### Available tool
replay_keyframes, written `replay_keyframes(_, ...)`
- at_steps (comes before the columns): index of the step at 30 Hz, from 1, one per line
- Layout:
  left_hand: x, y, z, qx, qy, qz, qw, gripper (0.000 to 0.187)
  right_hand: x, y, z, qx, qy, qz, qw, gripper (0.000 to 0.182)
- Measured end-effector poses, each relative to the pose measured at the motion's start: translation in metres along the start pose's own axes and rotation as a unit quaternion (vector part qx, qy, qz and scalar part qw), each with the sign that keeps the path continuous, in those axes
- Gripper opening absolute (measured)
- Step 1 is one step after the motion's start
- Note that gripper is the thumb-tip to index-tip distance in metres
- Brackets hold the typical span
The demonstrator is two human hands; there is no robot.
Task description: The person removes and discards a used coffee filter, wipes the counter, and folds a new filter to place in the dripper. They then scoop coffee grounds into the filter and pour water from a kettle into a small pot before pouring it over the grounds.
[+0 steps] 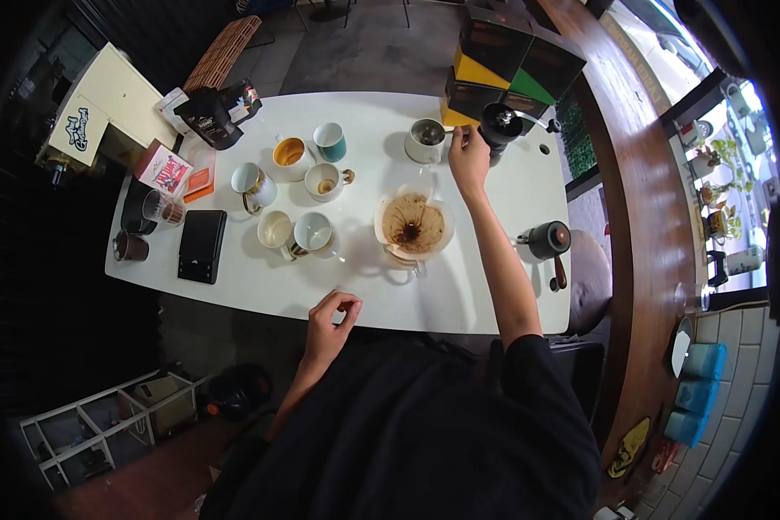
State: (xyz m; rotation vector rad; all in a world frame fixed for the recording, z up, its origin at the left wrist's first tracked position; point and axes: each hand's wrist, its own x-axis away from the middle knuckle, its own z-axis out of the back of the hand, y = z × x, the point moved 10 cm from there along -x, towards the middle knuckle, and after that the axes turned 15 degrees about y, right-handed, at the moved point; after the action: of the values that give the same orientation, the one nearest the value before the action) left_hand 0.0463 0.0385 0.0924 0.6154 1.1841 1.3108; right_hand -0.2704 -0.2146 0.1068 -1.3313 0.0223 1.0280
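Note:
My right hand [470, 161] reaches across the table, its fingers closed at the handle of a white mug [424, 146] with a dark inside. Just beyond the fingers stands a black hand grinder [500, 123] with a crank. My left hand [328, 326] hovers by the table's front edge, fingers loosely curled in, with nothing seen in it. Between the hands sits a dripper with a paper filter [393, 227] of wet brown coffee grounds, on a clear glass server whose lower part is mostly hidden. A dark kettle with a wooden handle [549, 240] stands to the right.
Several mugs, one a teal mug [330, 142], cluster left of the dripper on the white table [364, 290]. A black scale [202, 247], small glasses [163, 208] and coffee bags [208, 120] are at the left. Stacked black boxes [494, 52] rise at the back right.

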Motion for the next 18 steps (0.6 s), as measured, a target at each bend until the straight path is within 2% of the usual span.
replay_keyframes(2, -0.006, -0.005, 0.008, 0.003, 0.005, -0.002, 1.0, 0.004, 0.004, 0.002, -0.015, 0.05, -0.031, 0.006, 0.998, 0.028)
replay_keyframes(8, -0.018, -0.023, 0.022, 0.008, 0.013, 0.001, 1.0, 0.003, 0.006, 0.007, -0.029, 0.065, -0.015, -0.012, 0.998, 0.026)
replay_keyframes(11, -0.021, -0.028, 0.025, 0.006, 0.009, 0.01, 1.0, 0.003, 0.011, 0.016, -0.04, 0.091, -0.043, -0.023, 0.995, 0.028)
replay_keyframes(13, -0.026, -0.028, 0.023, 0.023, -0.01, 0.009, 1.0, 0.004, 0.01, 0.021, -0.04, 0.057, -0.021, -0.037, 0.997, 0.03)
replay_keyframes(17, -0.027, -0.03, 0.016, 0.06, -0.049, 0.018, 0.997, 0.007, 0.011, 0.03, -0.041, 0.075, -0.058, -0.077, 0.993, 0.032)
replay_keyframes(18, -0.026, -0.031, 0.012, 0.075, -0.064, 0.025, 0.995, 0.013, 0.012, 0.032, -0.039, 0.078, -0.057, -0.081, 0.992, 0.032)
